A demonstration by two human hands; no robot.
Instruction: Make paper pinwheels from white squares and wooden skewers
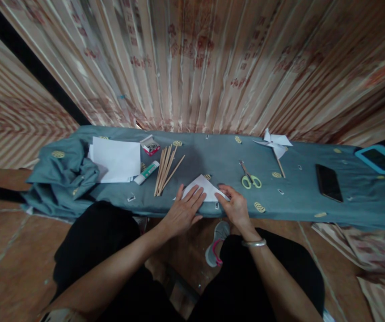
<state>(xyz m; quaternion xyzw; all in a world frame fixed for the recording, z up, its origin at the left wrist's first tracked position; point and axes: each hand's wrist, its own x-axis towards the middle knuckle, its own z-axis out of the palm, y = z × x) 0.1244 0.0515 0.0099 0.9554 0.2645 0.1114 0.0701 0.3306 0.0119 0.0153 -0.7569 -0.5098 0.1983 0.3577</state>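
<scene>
A white sheet of paper (201,182), folded into a triangle, lies near the front edge of the cloth with its point away from me. My left hand (187,208) rests flat on its left part, fingers stretched out. At the right corner, my right hand (234,203) pinches the paper between thumb and fingers. Just beyond that hand lie green-handled scissors (250,180). Several wooden sticks (165,170) are spread to the left of the triangle.
On the left are a stack of white paper (116,158), a glue stick (147,173) and a small box of metal pieces (150,146). A paper pinwheel (272,144) on a stick, a dark phone (329,182) and a blue-framed tablet (382,158) lie right. A curtain (192,67) hangs behind.
</scene>
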